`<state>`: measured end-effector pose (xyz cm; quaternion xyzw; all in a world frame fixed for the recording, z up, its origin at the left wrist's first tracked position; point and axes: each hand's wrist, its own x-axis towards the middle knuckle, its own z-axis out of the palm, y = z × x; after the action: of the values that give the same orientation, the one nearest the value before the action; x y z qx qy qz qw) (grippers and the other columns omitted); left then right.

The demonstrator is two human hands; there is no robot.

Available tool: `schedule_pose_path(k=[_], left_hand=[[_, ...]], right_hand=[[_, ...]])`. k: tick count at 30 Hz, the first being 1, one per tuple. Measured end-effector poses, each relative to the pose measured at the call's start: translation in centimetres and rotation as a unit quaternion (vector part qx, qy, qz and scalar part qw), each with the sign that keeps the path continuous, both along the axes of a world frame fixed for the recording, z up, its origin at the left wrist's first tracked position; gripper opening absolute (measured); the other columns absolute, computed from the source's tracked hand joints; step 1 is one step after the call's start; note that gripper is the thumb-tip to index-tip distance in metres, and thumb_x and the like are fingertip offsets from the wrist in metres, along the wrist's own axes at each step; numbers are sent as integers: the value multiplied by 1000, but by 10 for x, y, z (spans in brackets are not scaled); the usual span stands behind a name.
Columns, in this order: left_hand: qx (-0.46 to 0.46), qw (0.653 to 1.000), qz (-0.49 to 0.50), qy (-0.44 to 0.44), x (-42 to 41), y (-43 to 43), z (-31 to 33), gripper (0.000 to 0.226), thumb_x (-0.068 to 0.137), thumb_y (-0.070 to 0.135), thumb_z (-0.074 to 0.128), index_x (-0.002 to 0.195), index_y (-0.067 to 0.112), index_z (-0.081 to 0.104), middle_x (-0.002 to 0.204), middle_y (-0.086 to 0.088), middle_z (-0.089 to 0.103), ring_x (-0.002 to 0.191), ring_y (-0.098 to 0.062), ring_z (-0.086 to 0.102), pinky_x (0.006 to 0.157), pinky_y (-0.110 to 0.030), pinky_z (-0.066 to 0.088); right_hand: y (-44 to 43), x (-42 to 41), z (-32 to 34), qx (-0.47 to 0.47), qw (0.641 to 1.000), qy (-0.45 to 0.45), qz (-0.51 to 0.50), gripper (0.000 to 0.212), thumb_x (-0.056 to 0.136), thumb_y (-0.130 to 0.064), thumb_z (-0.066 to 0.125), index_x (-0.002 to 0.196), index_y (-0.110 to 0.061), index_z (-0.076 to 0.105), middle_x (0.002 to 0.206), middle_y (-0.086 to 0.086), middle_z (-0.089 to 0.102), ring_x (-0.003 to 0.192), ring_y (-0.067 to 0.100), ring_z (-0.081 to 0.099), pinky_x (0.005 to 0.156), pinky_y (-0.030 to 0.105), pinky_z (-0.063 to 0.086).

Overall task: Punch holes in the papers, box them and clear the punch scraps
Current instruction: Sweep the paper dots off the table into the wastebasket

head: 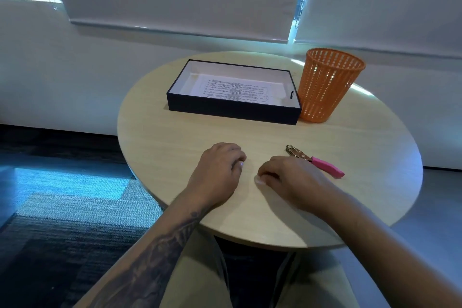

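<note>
- Scraps are what I am after now, I think, but the little paper dots are too small for me to see on the round table [175, 132].
- Papers [235, 91] already lie flat inside the black box [232, 107], far across the table from me.
- To do this well, I should sweep the dots softly into one small pile with my curled fingers, then slide the pile to the table edge and catch it in my palm.
- Pushing fast could make the light dots fly off onto the floor, so slow is better.
- My left hand [217, 170] rests on the table with its fingers curled under and close together. I cannot tell if it holds anything.
- My right hand [282, 177] sits just beside it, palm down, fingers bent in, thumb tucked by the fingertips. It may be pinching a dot, but I cannot tell.
- Both arms reach forward over the near edge of the table.
- The punch [315, 161] with pink handles lies right behind my right hand.
- The orange bin [330, 87] stands next to the box, a good place for the scraps.
</note>
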<state>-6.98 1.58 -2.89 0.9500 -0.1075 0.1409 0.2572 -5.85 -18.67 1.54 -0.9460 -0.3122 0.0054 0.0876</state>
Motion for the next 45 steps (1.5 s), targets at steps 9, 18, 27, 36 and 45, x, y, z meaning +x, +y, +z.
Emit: schedule_pose_path(k=[9,18,27,36,45], left_hand=[[1,1000,2,0,1,0,-2,23,99,21,50,111,23,69,124,8,64,120,-14,50,104,-36,40],[6,1000,-3,-8,2,1,-4,22,98,21,51,110,21,70,124,7,65,120,-15,51,103,-36,41],[-1,1000,-6,-7,3,1,-3,21,97,19,53,109,20,70,122,6,66,118,-16,52,101,-38,42],[-18,1000,-5,-3,3,2,-2,20,94,15,54,103,19,71,116,6,69,114,-18,56,99,-37,44],[-77,997,-22,-20,40,-16,51,21,99,21,54,114,21,69,118,8,67,110,-12,59,94,-31,47]], right_hand=[[-4,15,17,-67,986,12,153,27,98,-33,62,121,-40,72,116,-15,67,95,7,65,78,30,55],[-6,18,11,-92,978,-47,179,30,99,-34,46,110,-33,74,103,-11,69,90,12,67,68,35,56],[-10,9,-14,-60,984,-84,143,26,107,-30,39,112,-22,63,105,-4,61,95,18,53,77,34,47],[-16,5,-4,75,997,11,31,16,104,-25,42,95,-25,55,95,-10,56,88,10,46,80,32,40],[-44,30,37,237,970,36,-28,16,104,-22,48,91,-30,50,89,-8,57,76,4,51,66,23,43]])
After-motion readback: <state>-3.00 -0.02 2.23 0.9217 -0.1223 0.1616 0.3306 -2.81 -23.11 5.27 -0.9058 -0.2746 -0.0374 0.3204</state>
